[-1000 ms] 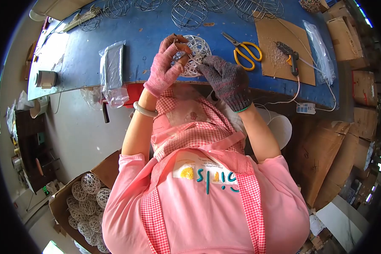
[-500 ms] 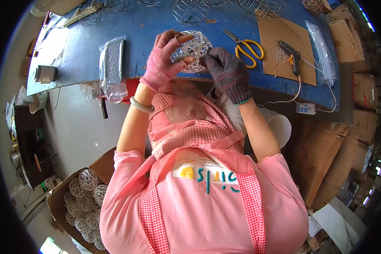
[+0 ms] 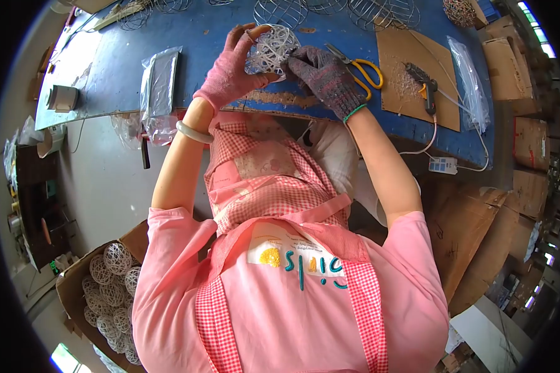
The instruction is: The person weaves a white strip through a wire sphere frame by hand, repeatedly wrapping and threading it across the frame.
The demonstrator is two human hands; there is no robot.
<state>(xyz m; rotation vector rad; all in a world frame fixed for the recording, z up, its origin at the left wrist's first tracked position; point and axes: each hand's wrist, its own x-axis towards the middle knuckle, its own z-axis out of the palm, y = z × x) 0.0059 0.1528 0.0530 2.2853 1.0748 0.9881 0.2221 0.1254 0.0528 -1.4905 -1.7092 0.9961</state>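
Observation:
A white woven wire ball [image 3: 275,48] is held up over the front part of the blue table. My left hand [image 3: 233,68], in a pink fingerless glove, curves round its left side with thumb below and fingers above. At the ball's right side, my right hand [image 3: 323,74] in a dark grey knitted glove has its fingers pinched together against the strands. Whether those fingertips grip a strand or something small is hidden. Yellow-handled scissors [image 3: 366,73] lie just beyond the right hand.
On a cardboard sheet [image 3: 442,118] rests a glue gun [image 3: 424,86], its cord running to a power strip [image 3: 443,165]. Bare wire frames [image 3: 280,11] line the back. A plastic-wrapped packet [image 3: 160,84] lies left. Below left, a carton [image 3: 68,289] holds several finished balls [image 3: 111,292].
Both hands and the ball have moved away from my body, further over the table. The left hand still holds the ball, and the right fingers remain at its right side.

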